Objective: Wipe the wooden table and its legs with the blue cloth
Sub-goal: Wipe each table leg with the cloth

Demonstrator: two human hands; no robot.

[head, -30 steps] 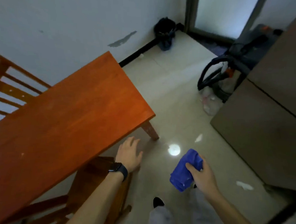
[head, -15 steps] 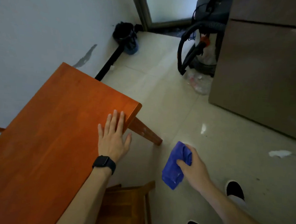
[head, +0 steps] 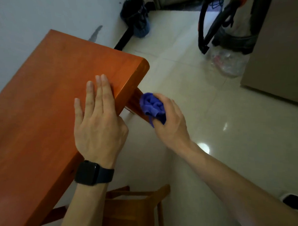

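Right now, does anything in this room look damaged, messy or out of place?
Two things. The wall has a grey patch of flaked paint just beyond the far edge of the table. Crumpled clear plastic lies on the floor against what looks like a vacuum cleaner. The table itself looks undamaged.

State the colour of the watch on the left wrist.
Black: the wrist watch shows plainly in the head view.

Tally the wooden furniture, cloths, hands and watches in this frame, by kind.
Wooden furniture: 2 (orange-brown wooden table, brown wooden chair)
Cloths: 1 (crumpled blue cloth)
Hands: 2 (left hand, right hand)
Watches: 1 (black wristwatch)
Total: 6
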